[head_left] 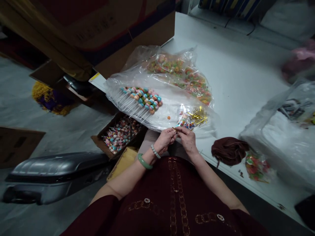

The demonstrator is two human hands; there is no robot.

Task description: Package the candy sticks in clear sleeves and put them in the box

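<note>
Currently, gold piece (174, 128): is sitting between the person's fingertips, at the near edge of the plastic sheet (169, 91); too small to make out fully.
Left hand (167, 137): is pinching it, fingers curled in.
Right hand (188, 141): is pinching it too, thumb and forefinger nearly together.
Gold strips (199, 116): are lying piled just beyond the right hand.
Orange sweet (168, 117): is lying alone on the sheet.
Candy sticks (147, 100): are lying bunched, left of the sweet.
</note>
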